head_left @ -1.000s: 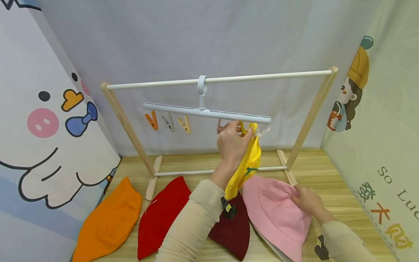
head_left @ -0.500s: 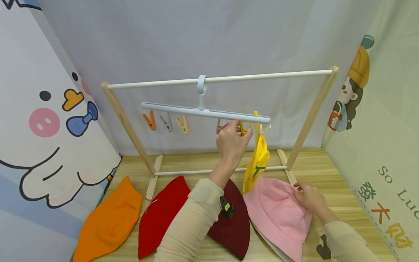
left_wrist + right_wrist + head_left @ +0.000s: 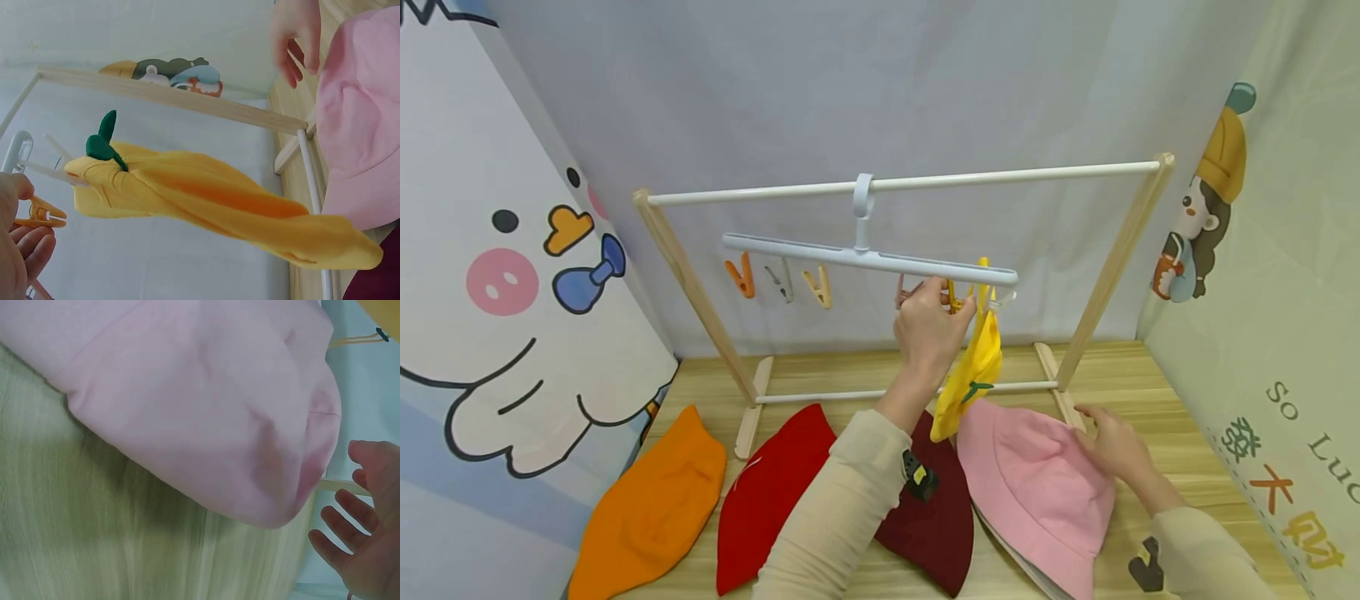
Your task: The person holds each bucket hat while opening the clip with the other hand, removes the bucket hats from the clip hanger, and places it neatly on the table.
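Note:
In the head view my left hand (image 3: pixel 928 325) is raised under the right half of the pale blue hanger (image 3: pixel 932 267). Its thumb and fingers pinch a yellow clothespin (image 3: pixel 40 214) there. A yellow hat (image 3: pixel 206 194) with a green leaf ornament (image 3: pixel 103 142) dangles just right of this hand, below a clear clip (image 3: pixel 1002 301) at the hanger's end. My right hand (image 3: pixel 1116 450) is beside the pink bucket hat (image 3: pixel 1045 487) on the table; the right wrist view shows its fingers spread apart, holding nothing, near the hat's crown.
The hanger hooks over the white rod (image 3: pixel 1000 177) of a wooden rack (image 3: pixel 1108 275). Orange (image 3: pixel 741 275), grey (image 3: pixel 781 279) and pale yellow (image 3: pixel 817 287) clothespins hang on its left half. Orange (image 3: pixel 647 500), red (image 3: pixel 771 500) and maroon (image 3: pixel 928 525) hats lie along the table front.
The yellow hat has swung away from the left hand to the right, then partly back. The right hand has lifted its fingers off the pink hat. The left hand stays nearly in place.

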Available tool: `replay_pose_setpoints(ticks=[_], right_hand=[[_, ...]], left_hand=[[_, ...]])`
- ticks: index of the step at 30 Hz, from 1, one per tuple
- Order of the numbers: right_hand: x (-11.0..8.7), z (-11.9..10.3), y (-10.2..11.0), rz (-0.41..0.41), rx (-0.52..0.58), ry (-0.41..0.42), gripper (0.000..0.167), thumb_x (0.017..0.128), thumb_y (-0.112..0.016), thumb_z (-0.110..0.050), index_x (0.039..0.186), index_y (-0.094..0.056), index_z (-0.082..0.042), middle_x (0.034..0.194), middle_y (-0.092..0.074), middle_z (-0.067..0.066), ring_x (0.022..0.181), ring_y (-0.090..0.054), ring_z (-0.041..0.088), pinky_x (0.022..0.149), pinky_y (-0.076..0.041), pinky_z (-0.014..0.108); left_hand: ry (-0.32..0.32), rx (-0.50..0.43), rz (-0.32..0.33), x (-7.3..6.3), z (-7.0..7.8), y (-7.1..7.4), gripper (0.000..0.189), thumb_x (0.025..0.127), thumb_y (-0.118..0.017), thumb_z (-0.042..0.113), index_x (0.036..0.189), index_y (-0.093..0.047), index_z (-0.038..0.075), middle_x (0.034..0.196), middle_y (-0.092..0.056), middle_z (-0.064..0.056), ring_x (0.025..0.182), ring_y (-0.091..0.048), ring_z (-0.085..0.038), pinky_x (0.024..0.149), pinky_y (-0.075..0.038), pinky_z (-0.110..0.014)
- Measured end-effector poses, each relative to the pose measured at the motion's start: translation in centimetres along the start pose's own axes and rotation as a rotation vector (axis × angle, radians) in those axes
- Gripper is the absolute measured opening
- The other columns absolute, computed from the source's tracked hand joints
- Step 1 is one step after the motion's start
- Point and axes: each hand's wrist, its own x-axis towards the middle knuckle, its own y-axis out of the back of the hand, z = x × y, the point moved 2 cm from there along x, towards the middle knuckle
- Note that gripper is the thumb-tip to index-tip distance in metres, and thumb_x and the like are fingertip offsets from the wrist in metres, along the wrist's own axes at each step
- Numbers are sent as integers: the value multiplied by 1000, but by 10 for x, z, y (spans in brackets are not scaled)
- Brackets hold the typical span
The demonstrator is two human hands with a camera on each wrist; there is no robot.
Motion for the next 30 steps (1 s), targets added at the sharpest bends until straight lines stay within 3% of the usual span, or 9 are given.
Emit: replay_pose_setpoints(ticks=[7,17,22,30], right_hand=[[0,-6,6,41,13,28,44,83,-63,-16,122,-52,3,116,-53,33,102,-51,52,82,-42,60],[0,-19,12,116,104,2,47,84,-63,-17,126,-50,0,115,-53,31,98,-55,44,75,-43,58],[0,-33,15,173,161,6,48,84,-63,-16,127,-49,0,113,-54,29,98,-55,44,76,-43,58],[0,-60,19,218,276,-9,52,86,-60,-12,132,-42,3,123,-48,28,106,-52,44,79,-47,55]], left_hand=[[1,7,1,0,-1,0,18,74,-72,28,76,-62,13,71,-67,1,63,-63,-11,51,-47,-26],[-1,22,-4,-1,-1,0,20,74,-73,29,77,-63,12,71,-68,1,62,-62,-12,53,-47,-26],[8,12,-5,-1,-1,-1,20,75,-73,29,78,-62,12,72,-68,2,64,-63,-11,55,-48,-26],[-8,25,14,-1,-2,-2,22,73,-75,30,76,-61,13,71,-67,2,62,-62,-12,53,-47,-26]])
